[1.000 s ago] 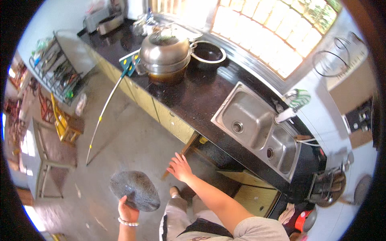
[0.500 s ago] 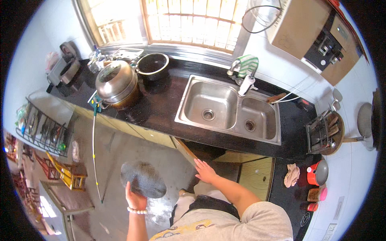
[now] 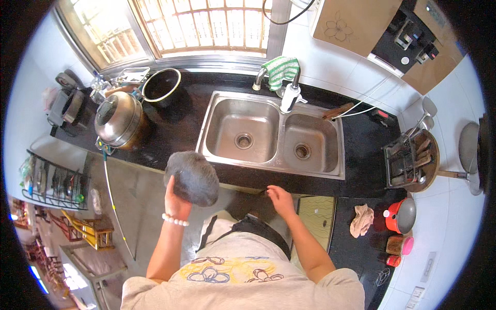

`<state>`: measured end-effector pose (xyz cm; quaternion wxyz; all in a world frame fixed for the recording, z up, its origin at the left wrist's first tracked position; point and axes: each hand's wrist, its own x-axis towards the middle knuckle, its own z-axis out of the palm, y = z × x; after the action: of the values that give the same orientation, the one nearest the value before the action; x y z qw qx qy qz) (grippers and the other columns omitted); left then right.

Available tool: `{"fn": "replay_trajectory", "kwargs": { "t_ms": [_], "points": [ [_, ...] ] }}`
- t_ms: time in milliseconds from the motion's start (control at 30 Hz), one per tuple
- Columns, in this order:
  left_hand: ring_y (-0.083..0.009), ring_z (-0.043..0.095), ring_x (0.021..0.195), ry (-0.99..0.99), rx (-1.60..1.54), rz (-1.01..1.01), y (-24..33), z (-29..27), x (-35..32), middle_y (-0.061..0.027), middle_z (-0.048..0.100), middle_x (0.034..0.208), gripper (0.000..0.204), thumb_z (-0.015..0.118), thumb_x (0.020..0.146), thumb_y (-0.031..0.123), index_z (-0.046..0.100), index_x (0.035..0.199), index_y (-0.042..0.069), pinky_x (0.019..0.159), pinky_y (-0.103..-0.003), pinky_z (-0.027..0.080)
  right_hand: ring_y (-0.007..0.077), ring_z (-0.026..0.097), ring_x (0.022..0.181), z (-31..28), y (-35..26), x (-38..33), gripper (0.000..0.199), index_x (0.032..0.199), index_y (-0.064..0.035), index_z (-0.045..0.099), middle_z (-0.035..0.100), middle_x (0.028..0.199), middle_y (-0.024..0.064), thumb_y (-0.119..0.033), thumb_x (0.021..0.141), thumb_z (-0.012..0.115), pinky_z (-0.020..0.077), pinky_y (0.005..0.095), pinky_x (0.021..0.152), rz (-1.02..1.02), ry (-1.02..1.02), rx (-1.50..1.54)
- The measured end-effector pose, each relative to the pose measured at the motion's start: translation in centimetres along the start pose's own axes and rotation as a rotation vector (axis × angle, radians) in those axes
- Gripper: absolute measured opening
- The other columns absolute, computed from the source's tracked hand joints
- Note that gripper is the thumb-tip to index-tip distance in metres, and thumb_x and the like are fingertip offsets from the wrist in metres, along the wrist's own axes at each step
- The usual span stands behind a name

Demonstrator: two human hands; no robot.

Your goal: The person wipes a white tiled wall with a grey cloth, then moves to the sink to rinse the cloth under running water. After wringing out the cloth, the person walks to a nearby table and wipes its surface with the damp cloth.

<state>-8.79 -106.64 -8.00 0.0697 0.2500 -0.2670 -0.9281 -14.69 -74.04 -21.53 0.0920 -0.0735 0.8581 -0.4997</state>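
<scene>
"What's different now?"

"The round dark grey piece (image 3: 194, 178). A second ago it hangs over the floor (image 3: 124, 188), lower in the view; now it overlaps the front edge of the black surface (image 3: 173, 142), left of the double sink (image 3: 235, 119)."

"Is it resting there?"

"I'd judge it's held up in the air, though I can't tell whether it touches the edge. I can't be sure what it is, either."

"And the hands?"

"The left hand (image 3: 178, 203) grips it at the lower left, just above a white bead bracelet (image 3: 175, 220). The right hand (image 3: 281, 201) has changed: fingers spread earlier, loosely curled now, by the opening below the surface. Whether they hold anything, I can't tell."

"So what does that mean for the work?"

"The piece is closer to the sink than to open floor, and one hand seems to bear all its weight. The right hand gives it no support, so a slip of the left grip looks like the main risk."
</scene>
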Motion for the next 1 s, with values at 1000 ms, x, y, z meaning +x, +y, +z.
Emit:
{"fn": "replay_trajectory", "kwargs": {
  "t_ms": [1000],
  "points": [
    [-0.0169, 0.057, 0.093, 0.101, 0.796, -0.207, -9.1, 10.1, 29.8, -0.0113, 0.061, 0.106, 0.053, 0.062, 0.086, 0.038, 0.055, 0.112, -0.008, 0.085, -0.03, 0.043, 0.0149, 0.056, 0.059, -8.6, 6.0, 29.4, 0.026, 0.094, -0.0009, 0.06, 0.062, 0.073, 0.0082, -0.026, 0.088, 0.058, 0.0435, 0.0277, 0.053, 0.402, 0.552, 0.059]
  ]
}}
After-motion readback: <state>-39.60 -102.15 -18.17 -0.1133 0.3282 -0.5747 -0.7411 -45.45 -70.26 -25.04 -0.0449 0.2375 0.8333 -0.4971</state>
